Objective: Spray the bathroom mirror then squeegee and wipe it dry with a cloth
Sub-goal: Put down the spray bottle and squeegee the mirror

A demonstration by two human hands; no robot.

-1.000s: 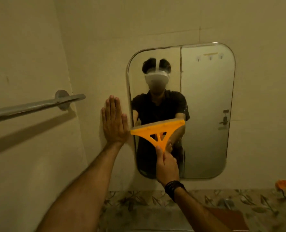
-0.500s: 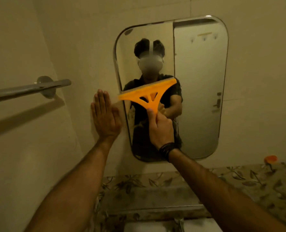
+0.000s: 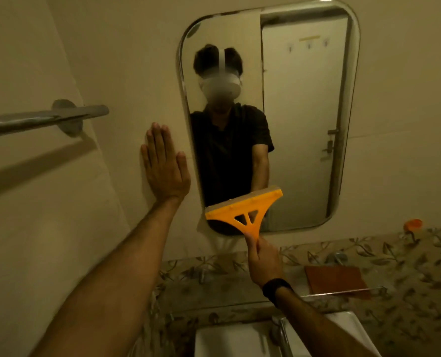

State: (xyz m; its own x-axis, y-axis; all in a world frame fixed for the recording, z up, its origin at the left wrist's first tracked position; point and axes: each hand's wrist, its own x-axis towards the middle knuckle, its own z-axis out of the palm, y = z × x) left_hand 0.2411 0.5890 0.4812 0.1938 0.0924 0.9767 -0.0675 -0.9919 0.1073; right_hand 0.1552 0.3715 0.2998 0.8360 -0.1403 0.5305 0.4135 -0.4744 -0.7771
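The right hand (image 3: pixel 264 261) pinches the stem of the orange squeegee (image 3: pixel 245 212), its blade tilted, right end higher, lying against the lower left part of the mirror (image 3: pixel 304 124); the left hand (image 3: pixel 165 166) rests flat on the wall (image 3: pixel 126 60) just left of the mirror's frame, fingers straight and pressed together. A brown cloth (image 3: pixel 335 279) lies on the glass shelf (image 3: pixel 379 289) at the near right; a towel bar (image 3: pixel 41 119) juts from the left.

Mirrors: we count one mirror (image 3: pixel 304 124) on the wall.
Squeegees: we count one orange squeegee (image 3: pixel 245 212).
Hands: we count two, left hand (image 3: pixel 165 166) and right hand (image 3: pixel 264 261).
Towel bars: we count one towel bar (image 3: pixel 41 119).
Wristbands: we count one black wristband (image 3: pixel 276 288).
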